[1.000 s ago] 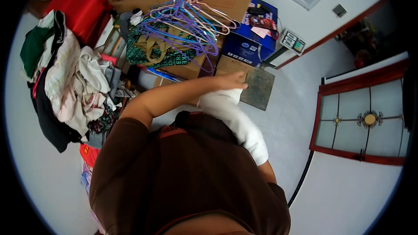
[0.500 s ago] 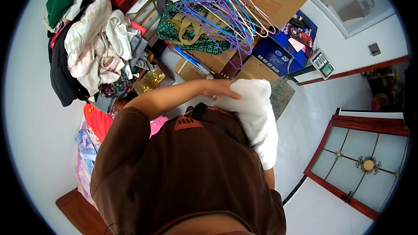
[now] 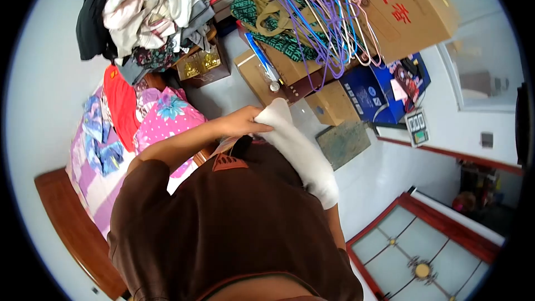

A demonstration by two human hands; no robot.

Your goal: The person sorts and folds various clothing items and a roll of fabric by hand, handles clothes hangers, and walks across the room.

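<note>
A white, soft-looking cloth garment (image 3: 301,156) covers my right forearm (image 3: 335,227) like a tube, from near the elbow up past the hand. My left hand (image 3: 248,121) pinches its upper end between thumb and fingers, in front of my chest. My right hand is hidden inside the white cloth, so its fingers do not show. The kind of garment cannot be made out. Just below my left hand, a small pale tag-like piece (image 3: 225,145) hangs by my brown shirt (image 3: 234,228).
Piled clothes (image 3: 150,11) stand at upper left, above a bed (image 3: 95,195) with pink and red clothes. Hangers (image 3: 329,22) lie on a green patterned bag (image 3: 245,11) by cardboard boxes (image 3: 412,17). A blue box (image 3: 362,95) and a glass-paned door (image 3: 418,245) are at right.
My view has turned, showing more of the bed. The white cloth looks narrower and straighter, and my left hand has shifted left, still on its upper end.
</note>
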